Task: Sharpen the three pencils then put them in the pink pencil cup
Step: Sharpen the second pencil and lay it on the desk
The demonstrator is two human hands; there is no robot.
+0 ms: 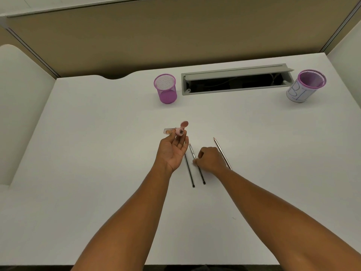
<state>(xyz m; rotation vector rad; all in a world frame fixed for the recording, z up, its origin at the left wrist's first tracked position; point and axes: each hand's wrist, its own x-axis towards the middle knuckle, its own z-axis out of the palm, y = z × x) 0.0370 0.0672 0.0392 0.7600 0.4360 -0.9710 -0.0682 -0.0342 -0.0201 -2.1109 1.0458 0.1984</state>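
Left hand (172,151) palm-up, fingertips pinching pink sharpener (178,131), lid flipped open. Right hand (212,160) pinching middle pencil (202,174) on table (97,153); other pencils (189,170) (219,148) lie alongside. Pink pencil cup (166,89) well beyond. Lift by mid-shaft, align tip with sharpener hole, twist steadily.

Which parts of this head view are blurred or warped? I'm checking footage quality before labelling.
Head view: wide-angle distortion bends the white desk's edges and the beige partition wall; light is even, shadows soft, no glare; the pink sharpener with clear shavings tube in the left hand looks slightly soft.
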